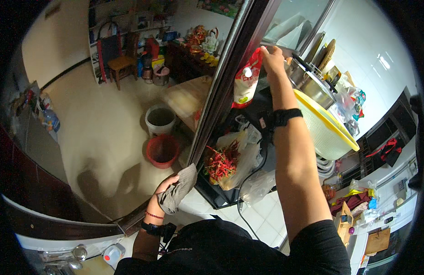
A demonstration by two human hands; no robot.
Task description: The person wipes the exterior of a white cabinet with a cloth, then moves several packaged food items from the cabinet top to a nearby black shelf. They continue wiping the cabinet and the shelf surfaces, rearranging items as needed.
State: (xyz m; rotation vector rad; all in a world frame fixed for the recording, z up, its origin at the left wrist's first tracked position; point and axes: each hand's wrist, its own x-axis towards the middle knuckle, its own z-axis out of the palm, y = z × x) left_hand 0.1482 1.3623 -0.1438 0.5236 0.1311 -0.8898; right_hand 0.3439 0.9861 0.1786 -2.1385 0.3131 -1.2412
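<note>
My right hand (273,59) is stretched out and grips the top corner of a red and white plastic bag (247,79), which stands upright above a dark shelf beside the door frame. In my left hand (165,187), low at the centre left, is a crumpled grey cloth (179,189). Between my arms, dried red chillies (223,165) lie in a clear plastic bag (237,175) on the dark shelf.
A dark door frame (220,92) runs between the two rooms. Right of my right arm are a yellow-rimmed basket (327,130) and steel pots (315,91). A red bucket (162,151) and a white bucket (160,120) stand on the floor at left. A black cable (241,216) hangs down.
</note>
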